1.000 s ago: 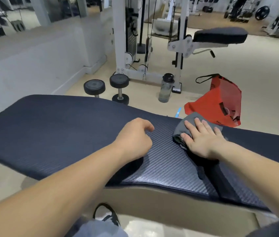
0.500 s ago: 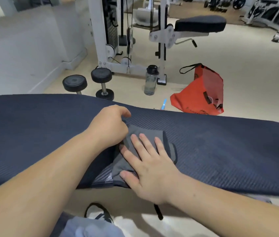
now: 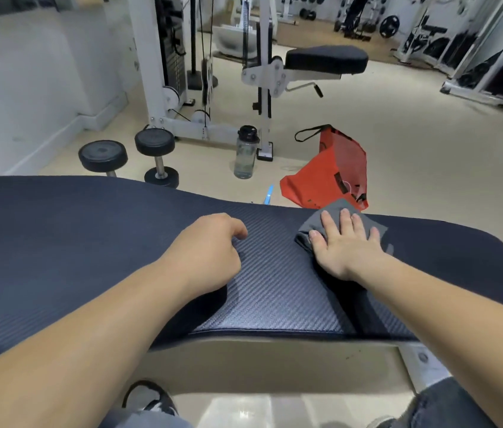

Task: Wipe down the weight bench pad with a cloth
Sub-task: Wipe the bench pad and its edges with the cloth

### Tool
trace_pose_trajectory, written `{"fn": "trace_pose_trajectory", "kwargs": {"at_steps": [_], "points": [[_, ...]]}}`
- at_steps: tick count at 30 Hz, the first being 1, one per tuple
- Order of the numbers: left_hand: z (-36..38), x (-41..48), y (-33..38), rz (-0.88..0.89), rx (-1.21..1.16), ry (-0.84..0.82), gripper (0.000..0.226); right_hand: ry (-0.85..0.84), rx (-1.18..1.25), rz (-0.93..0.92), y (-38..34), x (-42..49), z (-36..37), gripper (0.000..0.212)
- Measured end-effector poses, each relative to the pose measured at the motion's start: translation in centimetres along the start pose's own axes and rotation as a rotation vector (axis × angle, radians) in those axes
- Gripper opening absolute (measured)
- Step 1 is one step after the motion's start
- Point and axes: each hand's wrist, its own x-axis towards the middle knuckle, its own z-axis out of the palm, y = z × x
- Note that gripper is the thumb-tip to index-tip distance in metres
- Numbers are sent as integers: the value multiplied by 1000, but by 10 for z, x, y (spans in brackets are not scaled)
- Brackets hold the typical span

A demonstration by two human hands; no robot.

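Gym floor: a white steel cable machine (image 3: 148,72) with a black weight stack (image 3: 172,50) stands near the wall, a black padded seat (image 3: 325,58) mounted on a white upright beside it. Two black round-headed dumbbells (image 3: 155,142) stand on end on the pale beige floor (image 3: 429,149) near a clear plastic water bottle with a black cap (image 3: 245,154), beyond a long dark blue textured bench pad (image 3: 74,242). Black round weight plates (image 3: 389,26) and more white-framed equipment fill the far end.
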Motion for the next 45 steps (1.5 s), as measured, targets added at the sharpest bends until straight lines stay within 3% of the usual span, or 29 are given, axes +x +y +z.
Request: {"fn": "trace_pose_trajectory", "kwargs": {"at_steps": [3,6,9,11,14,18,22,24,28,30,32,40,45], "points": [[3,7,10,23,3,-18,52,11,-9,-43,-18,-26,8,72],[8,21,28,54,-9,-28,50,46,-81,-271,-15,-76,24,78],[21,37,56,106,-51,-51,49,-37,-147,-456,12,-111,25,87],[32,46,79,142,-85,-72,49,-72,-176,-462,41,-110,18,90],[51,56,112,206,-117,-107,50,-75,-110,-257,88,-84,13,92],[71,68,140,268,-131,-149,54,-29,37,95,144,-40,14,70],[85,80,139,254,-89,-177,56,-2,157,350,132,-8,11,71],[88,86,134,224,-68,-162,55,-8,175,376,105,5,8,72],[93,99,125,152,-34,-110,47,44,114,21,72,17,4,70],[97,105,127,120,-23,-76,39,65,94,-159,86,19,2,69],[106,110,137,115,-29,-24,39,56,85,-217,115,20,1,68],[155,104,196,346,-115,-4,43,83,244,301,258,19,15,67],[165,85,204,450,-47,-74,43,126,304,549,291,-19,33,68]]}}
